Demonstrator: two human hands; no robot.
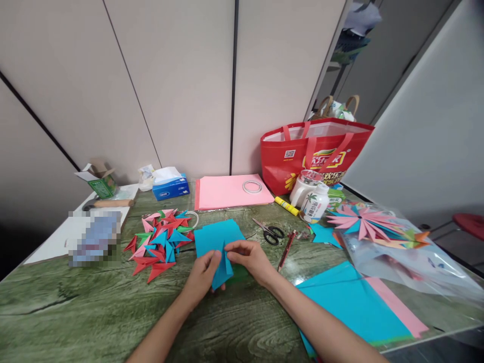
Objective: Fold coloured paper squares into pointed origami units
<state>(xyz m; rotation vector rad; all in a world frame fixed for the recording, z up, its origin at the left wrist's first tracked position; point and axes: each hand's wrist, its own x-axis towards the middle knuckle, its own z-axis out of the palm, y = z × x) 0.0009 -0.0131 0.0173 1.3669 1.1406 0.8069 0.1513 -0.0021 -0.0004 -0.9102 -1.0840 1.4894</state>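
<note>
Evidently, in the head view, the folded blue paper is at the near edge of the blue sheets, left of the scissors. The left hand clamps its body; the right hand pinches its raised flap. It should handle light and crease easily, best gripped along folds.
</note>
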